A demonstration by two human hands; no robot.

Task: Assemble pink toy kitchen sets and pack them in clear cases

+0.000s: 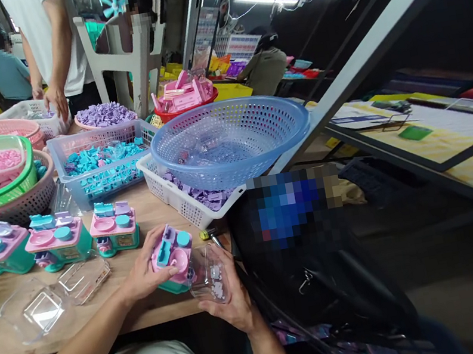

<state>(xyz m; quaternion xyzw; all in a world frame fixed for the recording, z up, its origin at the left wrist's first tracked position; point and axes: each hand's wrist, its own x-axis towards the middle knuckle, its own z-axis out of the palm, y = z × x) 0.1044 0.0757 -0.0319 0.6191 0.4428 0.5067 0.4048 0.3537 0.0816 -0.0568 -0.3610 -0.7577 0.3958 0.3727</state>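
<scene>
My left hand [146, 270] grips a pink and teal toy [177, 256] above the table's front edge, its thumb across the pink top. In my right hand [236, 298] is a clear plastic cover [207, 275] with small white shapes on it, held against the toy's right side. Three similar toys stand in a row to the left, the nearest being a pink and teal one [113, 226]. Two clear plastic pieces [41, 312] lie on the wood in front of them.
Behind are a blue basket of turquoise parts [105, 178], a white basket of purple parts [199, 210] and a large blue colander [234, 165]. A black bag [327, 282] sits at the right. Across the table stands a person in white [61, 49].
</scene>
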